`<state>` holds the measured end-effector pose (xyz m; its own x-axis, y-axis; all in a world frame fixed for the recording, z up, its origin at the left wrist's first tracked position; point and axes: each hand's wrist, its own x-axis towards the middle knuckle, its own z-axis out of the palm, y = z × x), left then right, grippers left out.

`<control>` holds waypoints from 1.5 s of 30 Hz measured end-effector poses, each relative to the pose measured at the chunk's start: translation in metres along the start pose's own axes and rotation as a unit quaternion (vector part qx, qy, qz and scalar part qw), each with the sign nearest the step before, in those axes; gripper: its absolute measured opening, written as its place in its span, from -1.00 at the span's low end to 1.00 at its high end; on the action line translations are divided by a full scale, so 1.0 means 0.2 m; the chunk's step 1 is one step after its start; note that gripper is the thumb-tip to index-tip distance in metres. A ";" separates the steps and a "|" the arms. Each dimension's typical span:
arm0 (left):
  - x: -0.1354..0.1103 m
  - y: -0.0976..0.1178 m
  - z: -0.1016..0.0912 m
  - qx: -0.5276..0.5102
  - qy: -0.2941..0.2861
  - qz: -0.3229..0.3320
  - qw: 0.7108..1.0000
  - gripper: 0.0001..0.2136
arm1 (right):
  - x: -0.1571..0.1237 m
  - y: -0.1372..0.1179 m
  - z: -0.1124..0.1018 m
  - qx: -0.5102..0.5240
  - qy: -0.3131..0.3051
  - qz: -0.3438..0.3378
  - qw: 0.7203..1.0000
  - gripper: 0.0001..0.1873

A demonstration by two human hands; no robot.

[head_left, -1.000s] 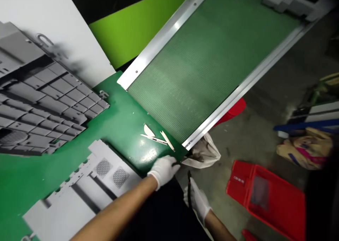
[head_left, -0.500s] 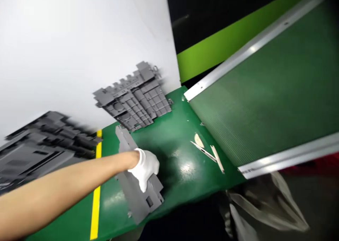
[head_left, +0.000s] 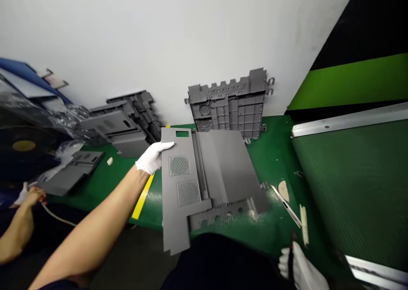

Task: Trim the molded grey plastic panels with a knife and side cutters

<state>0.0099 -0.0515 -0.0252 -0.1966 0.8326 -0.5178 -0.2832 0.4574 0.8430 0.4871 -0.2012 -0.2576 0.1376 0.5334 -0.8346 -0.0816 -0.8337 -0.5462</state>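
My left hand (head_left: 151,157), in a white glove, grips the left edge of a grey plastic panel (head_left: 225,164), its thumb on the upper face. The panel has two vent grilles and a rectangular slot, and its stepped lower edge points towards me. In a white glove at the lower right, my right hand (head_left: 302,268) is closed round a small dark hand tool with a touch of red, which looks like a pair of nippers (head_left: 291,256). Beyond that hand lie a utility knife (head_left: 287,207), a pale rounded piece (head_left: 283,191) and a pale strip (head_left: 304,225).
A similar grey panel (head_left: 242,111) leans against the white wall behind. More panels (head_left: 119,124) lean left of the yellow tape (head_left: 143,198). A co-worker's hands (head_left: 33,194) are at far left, near another panel (head_left: 75,171). A green conveyor belt (head_left: 357,175) stands on the right.
The view has swung left. The panel, earlier seen narrow under my left hand, now shows its broad vented face, with my left hand at its edge. My right hand with the tool has come into clear view.
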 end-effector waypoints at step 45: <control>0.69 -1.25 1.09 0.684 -0.378 0.151 0.605 -0.67 | 0.15 0.00 0.13 -0.083 0.032 -0.042 0.995 -0.24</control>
<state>0.2586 0.0161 -0.2760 0.5870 0.6113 -0.5308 0.8023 -0.3516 0.4823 0.4658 -0.1817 -0.2851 0.2000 0.5967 -0.7772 0.0961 -0.8013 -0.5905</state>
